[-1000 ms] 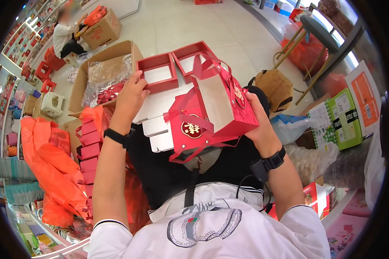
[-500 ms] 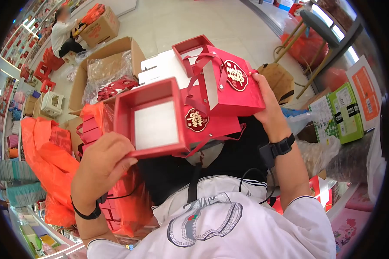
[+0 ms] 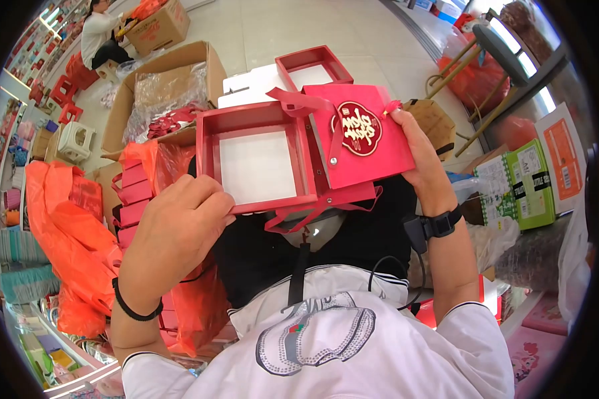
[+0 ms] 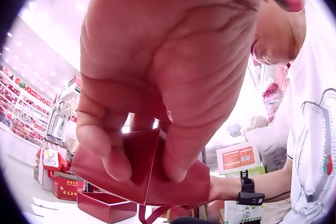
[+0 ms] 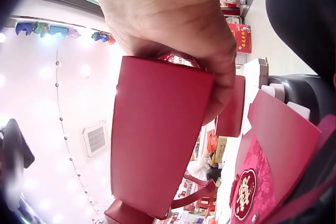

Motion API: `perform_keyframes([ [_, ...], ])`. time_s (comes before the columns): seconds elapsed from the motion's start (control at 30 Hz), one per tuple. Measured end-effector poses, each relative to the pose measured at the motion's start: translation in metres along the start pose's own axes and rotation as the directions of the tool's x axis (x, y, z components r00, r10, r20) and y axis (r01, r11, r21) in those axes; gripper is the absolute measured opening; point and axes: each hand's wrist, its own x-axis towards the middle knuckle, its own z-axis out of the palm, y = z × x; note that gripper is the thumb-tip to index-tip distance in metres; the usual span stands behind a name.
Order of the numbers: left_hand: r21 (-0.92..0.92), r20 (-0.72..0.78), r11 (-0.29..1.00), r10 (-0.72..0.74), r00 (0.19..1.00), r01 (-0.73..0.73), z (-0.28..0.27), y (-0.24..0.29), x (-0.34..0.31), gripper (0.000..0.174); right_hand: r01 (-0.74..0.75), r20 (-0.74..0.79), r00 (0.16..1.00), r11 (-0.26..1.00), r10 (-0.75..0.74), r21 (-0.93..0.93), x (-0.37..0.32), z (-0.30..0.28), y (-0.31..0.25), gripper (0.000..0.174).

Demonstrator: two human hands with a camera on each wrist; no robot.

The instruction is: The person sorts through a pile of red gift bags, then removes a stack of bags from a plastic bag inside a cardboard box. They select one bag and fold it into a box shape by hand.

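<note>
My left hand (image 3: 180,226) pinches the near left corner of a red open-topped tray box (image 3: 256,166) with a white bottom. The left wrist view shows thumb and fingers on either side of that corner. My right hand (image 3: 422,153) grips the right end of a red gift bag (image 3: 389,156) with a ribbon handle and a double-happiness emblem (image 3: 357,128). The bag lies on its side, and the tray's right edge is right at its left end. Beneath it, over the lap, is another red bag (image 3: 346,194). A second red tray (image 3: 296,61) rests behind on white boxes (image 3: 246,88).
A large cardboard box (image 3: 214,73) with plastic wrap and red pieces stands on the left. Orange plastic bags (image 3: 60,226) and stacked red boxes (image 3: 133,189) lie beside my left arm. Green-covered packs (image 3: 532,176) and a tall stool (image 3: 499,53) are on the right. A seated person (image 3: 100,33) is far off.
My left hand has taken a tray from the white boxes and brought it beside the gift bag. My right hand has turned the bag so its emblem faces up.
</note>
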Motion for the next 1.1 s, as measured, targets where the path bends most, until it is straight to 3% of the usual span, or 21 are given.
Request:
perform_keyframes([
  [0.2,0.022,-0.066,0.999,-0.038,0.997,0.040,0.015,0.002,0.001,0.023,-0.039,0.062,0.997,0.999,0.038,0.009,0.001,0.002,0.004,0.037],
  [0.5,0.054,0.004,0.994,-0.090,0.996,0.090,0.030,0.000,-0.004,0.019,-0.030,0.130,0.991,0.999,0.034,-0.027,0.001,-0.002,0.003,0.037],
  [0.6,0.060,0.030,0.998,-0.019,0.999,0.018,0.034,0.004,-0.003,0.014,-0.018,0.122,0.992,0.998,0.025,-0.062,0.001,-0.008,0.007,0.037],
  [0.8,0.012,-0.016,0.994,-0.108,0.994,0.109,0.043,0.000,-0.002,0.019,-0.038,0.155,0.987,0.998,0.046,-0.056,-0.003,-0.003,0.006,0.039],
  [1.1,0.075,-0.020,0.994,-0.073,0.997,0.074,0.049,-0.004,0.001,0.013,-0.079,0.190,0.977,0.991,0.099,-0.108,0.001,-0.009,0.004,0.042],
])
